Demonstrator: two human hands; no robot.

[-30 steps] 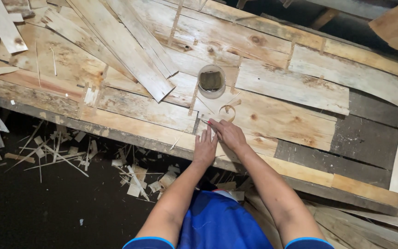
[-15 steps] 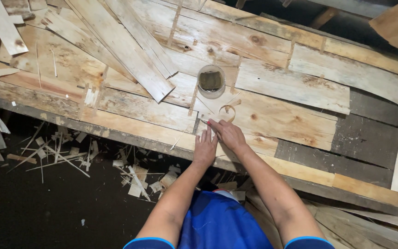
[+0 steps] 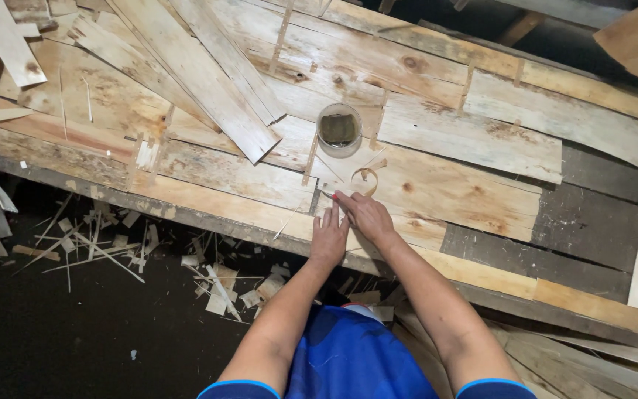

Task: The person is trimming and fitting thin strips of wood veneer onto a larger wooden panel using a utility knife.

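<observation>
My left hand [image 3: 329, 238] lies flat on a pale plank [image 3: 238, 177] at the front edge of the wooden workbench [image 3: 474, 270], fingers stretched forward. Touching it on the right, my right hand [image 3: 367, 216] has its fingertips pinched on a small pale wood sliver [image 3: 339, 205] that rests on the plank. Just beyond the fingers lies a curled wood shaving [image 3: 365, 181]. Farther back stands a round clear jar [image 3: 339, 130] with dark contents.
Long loose boards [image 3: 201, 74] lie stacked diagonally at the back left of the bench. Dark boards [image 3: 592, 222] fill the right side. Several wood scraps and splinters [image 3: 112, 244] litter the dark floor below the bench edge at the left.
</observation>
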